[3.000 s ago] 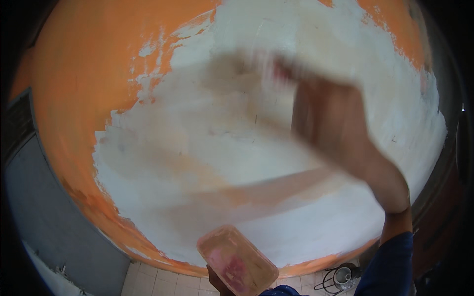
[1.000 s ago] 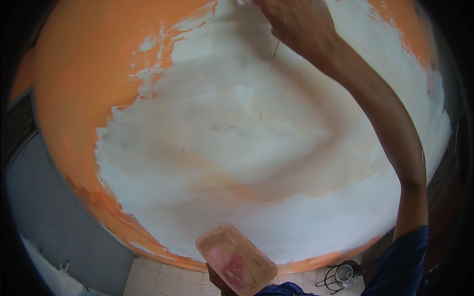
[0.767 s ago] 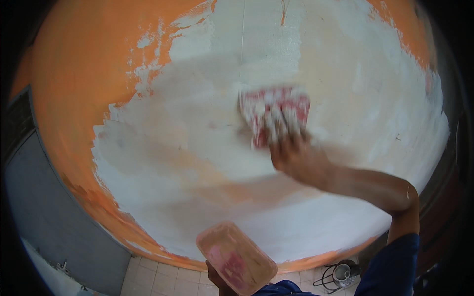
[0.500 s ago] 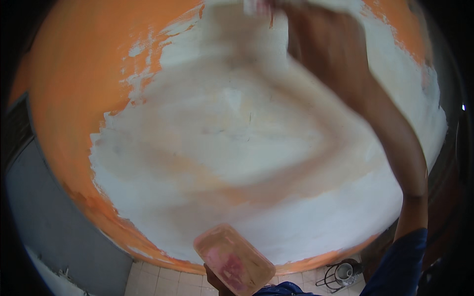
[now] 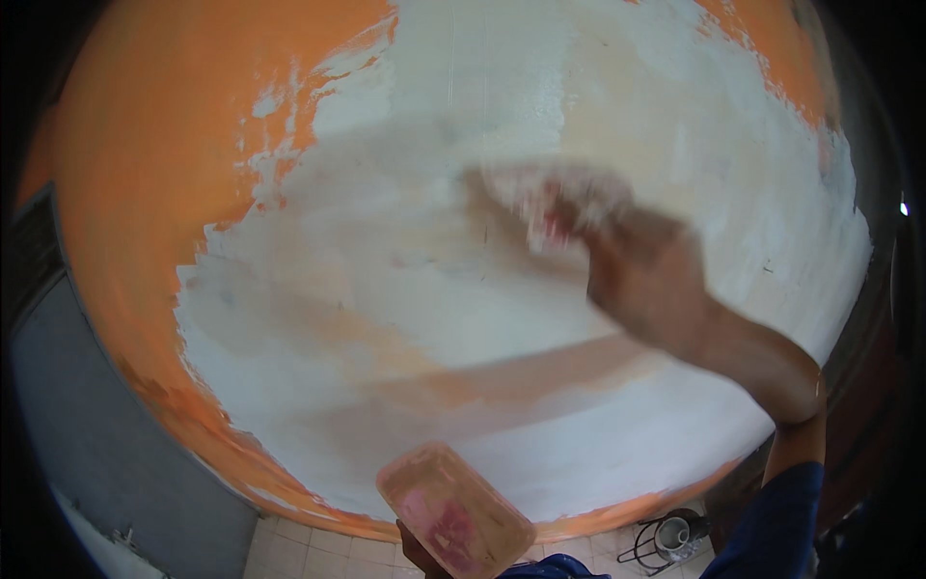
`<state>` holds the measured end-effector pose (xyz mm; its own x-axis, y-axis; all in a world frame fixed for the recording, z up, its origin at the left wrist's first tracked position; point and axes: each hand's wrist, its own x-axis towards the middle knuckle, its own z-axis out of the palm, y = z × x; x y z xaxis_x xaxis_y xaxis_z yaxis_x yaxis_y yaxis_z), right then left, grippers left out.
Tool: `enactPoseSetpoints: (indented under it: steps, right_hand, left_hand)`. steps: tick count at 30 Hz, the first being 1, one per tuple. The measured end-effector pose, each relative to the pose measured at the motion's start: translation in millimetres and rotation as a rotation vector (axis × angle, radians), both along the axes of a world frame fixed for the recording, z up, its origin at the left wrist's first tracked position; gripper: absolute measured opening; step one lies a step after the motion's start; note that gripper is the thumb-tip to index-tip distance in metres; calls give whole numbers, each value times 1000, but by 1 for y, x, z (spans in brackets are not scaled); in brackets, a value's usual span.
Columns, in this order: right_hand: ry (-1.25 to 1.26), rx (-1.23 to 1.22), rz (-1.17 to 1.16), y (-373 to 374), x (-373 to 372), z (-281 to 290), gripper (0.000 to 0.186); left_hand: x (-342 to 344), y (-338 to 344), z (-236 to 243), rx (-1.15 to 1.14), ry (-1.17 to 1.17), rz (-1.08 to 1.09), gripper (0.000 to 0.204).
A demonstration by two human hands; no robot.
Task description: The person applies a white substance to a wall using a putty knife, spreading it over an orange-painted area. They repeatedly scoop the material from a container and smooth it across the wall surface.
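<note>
"What is looming largest?"
"The orange-and-white wall point(image 5: 405, 318), rising beyond the pink container point(image 5: 487, 511)."
"And the right hand point(image 5: 641, 270)?"
"Above the container, it is gripping a blurred red-and-white pad point(image 5: 526, 193); the left hand point(image 5: 415, 552) is holding the container's side."

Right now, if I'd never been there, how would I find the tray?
Start at the big wall, patchy white over orange, and go down to the picture's bottom edge. Just left of the middle, the left hand holds the tray. Unlike the round grey pot to its right, it's rectangular, with rounded corners and a pink smear.
</note>
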<state>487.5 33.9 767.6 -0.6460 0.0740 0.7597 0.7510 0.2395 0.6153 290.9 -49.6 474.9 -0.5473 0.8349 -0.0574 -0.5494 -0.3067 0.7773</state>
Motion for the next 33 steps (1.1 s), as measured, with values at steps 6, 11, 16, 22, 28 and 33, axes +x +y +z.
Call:
enactPoseSetpoints:
  steps: [6,11,16,22,28,33]
  right_hand:
    - [177,314,-180,13,-17,136,8]
    - [123,125,-59,65,-32,121,20]
    - [-187,156,-244,53,-34,-10,27]
    - [-180,-79,15,-9,-18,-35,37]
    - [86,276,-61,21,-24,132,4]
    - [8,298,38,62,-27,100,13]
  left_hand:
    - [5,2,-19,109,50,-75,44]
    - [-5,14,-69,214,-131,-218,49]
    - [-2,12,-72,181,-296,-212,50]
    - [-10,12,-67,269,-347,-213,48]
    - [-3,7,-42,107,49,-144,50]
    - [-2,7,-45,148,-137,-180,48]
